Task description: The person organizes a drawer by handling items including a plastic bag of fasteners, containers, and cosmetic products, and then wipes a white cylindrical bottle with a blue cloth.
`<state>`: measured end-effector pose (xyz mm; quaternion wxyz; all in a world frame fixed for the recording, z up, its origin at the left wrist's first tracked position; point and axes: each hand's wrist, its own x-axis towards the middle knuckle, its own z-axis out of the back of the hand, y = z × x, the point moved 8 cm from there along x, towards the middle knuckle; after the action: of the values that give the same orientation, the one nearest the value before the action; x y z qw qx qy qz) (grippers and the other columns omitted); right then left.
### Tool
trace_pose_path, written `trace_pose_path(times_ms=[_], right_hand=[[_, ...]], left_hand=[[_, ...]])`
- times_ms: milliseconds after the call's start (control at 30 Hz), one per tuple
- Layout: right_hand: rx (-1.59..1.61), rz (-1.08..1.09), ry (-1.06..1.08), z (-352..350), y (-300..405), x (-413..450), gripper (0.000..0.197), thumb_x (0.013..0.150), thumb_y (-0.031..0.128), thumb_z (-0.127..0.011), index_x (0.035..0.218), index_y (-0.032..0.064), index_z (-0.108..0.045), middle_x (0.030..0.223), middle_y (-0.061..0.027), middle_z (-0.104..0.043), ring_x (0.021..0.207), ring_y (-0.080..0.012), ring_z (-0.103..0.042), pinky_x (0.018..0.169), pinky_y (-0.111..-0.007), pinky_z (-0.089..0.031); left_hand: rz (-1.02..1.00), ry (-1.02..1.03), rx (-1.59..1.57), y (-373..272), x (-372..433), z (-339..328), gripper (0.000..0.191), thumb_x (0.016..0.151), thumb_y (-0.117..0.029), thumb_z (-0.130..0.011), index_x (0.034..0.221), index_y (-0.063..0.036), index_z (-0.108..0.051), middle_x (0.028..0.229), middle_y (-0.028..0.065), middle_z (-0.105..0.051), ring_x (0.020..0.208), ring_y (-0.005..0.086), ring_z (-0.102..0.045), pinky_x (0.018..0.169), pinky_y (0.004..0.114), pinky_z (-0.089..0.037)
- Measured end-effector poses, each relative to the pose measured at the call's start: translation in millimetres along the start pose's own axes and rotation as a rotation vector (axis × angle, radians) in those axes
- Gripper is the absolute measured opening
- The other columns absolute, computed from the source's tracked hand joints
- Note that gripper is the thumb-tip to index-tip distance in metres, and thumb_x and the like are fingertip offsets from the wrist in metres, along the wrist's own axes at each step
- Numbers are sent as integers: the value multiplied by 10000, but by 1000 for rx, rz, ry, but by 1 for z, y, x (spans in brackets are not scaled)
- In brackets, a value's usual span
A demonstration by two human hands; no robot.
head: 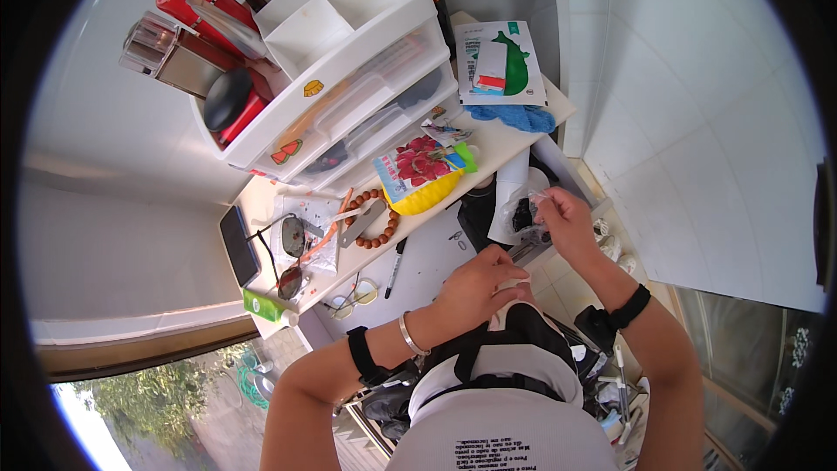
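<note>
My right hand [567,221] pinches a crinkled clear plastic bag [516,212] with something black inside, over the right end of an open drawer [425,261]. My left hand [480,284], a silver bangle on its wrist, hovers at the drawer's front edge with fingers apart and nothing seen in it. White paper [509,193] and a black item [478,216] lie beside the bag. Further left in the drawer are a black-and-white pen [395,268], small scissors [459,240] and round eyeglasses [353,299].
Above the drawer, the tabletop holds a white plastic organizer [340,78], a wooden bead bracelet [391,226], sunglasses [292,239], a smartphone [239,245], a green bottle [265,306], a floral packet [418,163] and a blue cloth [513,118]. A tiled wall [693,111] stands at right.
</note>
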<state>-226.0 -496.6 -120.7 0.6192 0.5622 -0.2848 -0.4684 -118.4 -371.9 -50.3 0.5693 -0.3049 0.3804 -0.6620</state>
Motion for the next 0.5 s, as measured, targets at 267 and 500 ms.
trace_pose_path(times_ms=[267, 500], right_hand=[[-98, 55, -48, -4, 3, -4, 166, 888, 138, -527, 898, -1, -618, 648, -12, -580, 594, -52, -546, 534, -195, -421], [-157, 122, -97, -2, 7, -6, 218, 870, 239, -548, 822, 36, -613, 597, -55, -590, 515, -152, -549, 501, -290, -408]], left_hand=[[271, -148, 417, 151, -11, 30, 229, 711, -114, -704, 921, -60, -634, 834, 127, -568, 746, 274, -601, 679, 360, -485], [283, -146, 422, 156, 3, 8, 253, 672, -90, -709, 900, -52, -604, 898, 151, -555, 848, 337, -564, 746, 395, -470]])
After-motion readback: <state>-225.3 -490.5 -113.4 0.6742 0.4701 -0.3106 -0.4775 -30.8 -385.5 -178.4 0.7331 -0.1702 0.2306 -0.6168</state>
